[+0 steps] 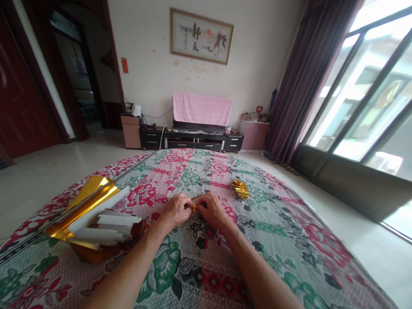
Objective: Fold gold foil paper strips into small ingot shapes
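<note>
Near the middle of the flowered tablecloth, my left hand and my right hand meet fingertip to fingertip. Both are closed on a small piece of gold foil, mostly hidden by the fingers. Beyond my right hand lies a small pile of folded gold foil pieces. To the left of my left hand, gold foil sheets and white rolled or folded papers rest in and on a gold-coloured container.
The round table wears a patterned cloth. Behind it stand a low black cabinet, a pink cloth cover and side cabinets. A purple curtain and windows are on the right, a red door on the left.
</note>
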`<state>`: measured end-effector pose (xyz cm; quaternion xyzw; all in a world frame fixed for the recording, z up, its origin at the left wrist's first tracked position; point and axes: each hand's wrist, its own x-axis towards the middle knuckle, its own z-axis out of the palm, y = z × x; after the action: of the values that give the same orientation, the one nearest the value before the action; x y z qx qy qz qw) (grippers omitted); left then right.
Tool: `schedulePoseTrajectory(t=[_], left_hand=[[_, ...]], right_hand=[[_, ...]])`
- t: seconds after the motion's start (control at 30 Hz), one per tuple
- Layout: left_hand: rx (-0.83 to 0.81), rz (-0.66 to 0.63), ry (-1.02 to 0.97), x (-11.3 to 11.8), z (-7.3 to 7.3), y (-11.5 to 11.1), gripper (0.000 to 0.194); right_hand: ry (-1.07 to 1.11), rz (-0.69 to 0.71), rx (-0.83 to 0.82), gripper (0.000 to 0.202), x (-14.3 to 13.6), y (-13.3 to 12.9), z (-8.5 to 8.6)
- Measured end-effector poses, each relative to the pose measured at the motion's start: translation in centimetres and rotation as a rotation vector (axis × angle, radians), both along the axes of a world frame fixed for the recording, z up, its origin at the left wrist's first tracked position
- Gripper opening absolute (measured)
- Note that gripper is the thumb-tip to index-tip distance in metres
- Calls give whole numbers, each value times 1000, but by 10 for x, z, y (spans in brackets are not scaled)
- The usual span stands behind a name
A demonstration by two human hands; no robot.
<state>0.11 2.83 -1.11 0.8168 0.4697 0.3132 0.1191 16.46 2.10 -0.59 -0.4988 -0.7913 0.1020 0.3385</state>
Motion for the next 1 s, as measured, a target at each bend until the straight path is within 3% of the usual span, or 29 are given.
schedulePoseTrajectory(t=[0.6, 0.83, 1.0], left_hand=[[-45, 56, -17, 1, -4, 3, 9], [-100, 35, -91, 2, -4, 4, 40], [-89, 40, -48, 2, 2, -1, 40]], right_hand=[[-16, 15, -4, 6, 0, 6, -5], [-33, -75, -90, 9, -2, 2, 3], [-2, -59, -107, 15, -1, -1, 8]])
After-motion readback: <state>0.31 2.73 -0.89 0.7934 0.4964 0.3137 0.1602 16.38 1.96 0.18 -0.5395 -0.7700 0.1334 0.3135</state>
